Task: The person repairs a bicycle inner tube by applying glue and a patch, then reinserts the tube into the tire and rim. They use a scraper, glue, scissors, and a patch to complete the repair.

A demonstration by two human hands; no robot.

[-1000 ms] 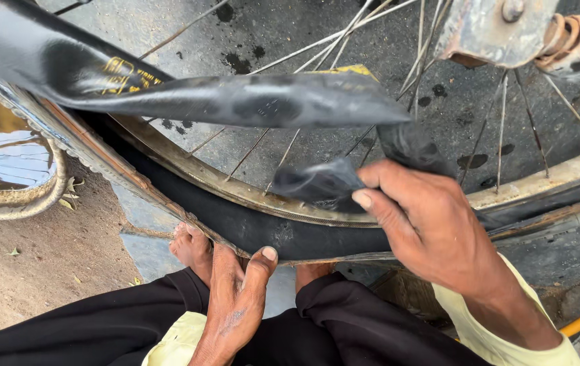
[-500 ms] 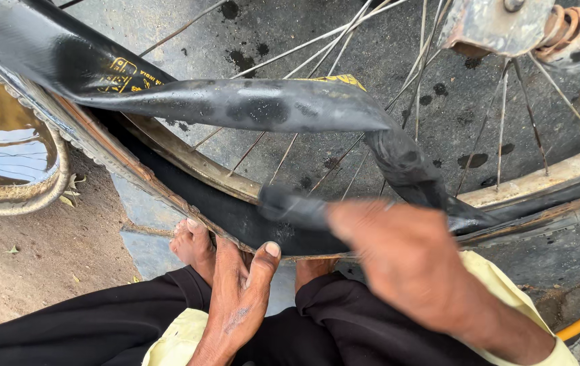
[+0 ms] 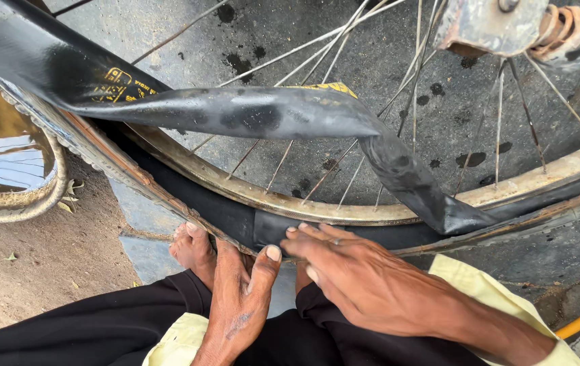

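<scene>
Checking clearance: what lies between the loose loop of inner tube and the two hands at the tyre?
In the head view, the rusty metal rim and a fan of spokes lie between the inner tube and the left hand and right hand on the tyre.

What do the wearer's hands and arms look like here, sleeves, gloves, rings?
Both hands bare, no gloves. Left hand shows no watch or ring, with a pale yellow cuff at the wrist. Right hand has a thin ring on one of its fingers; its pale yellow sleeve is pushed up the forearm. Nails short.
</scene>
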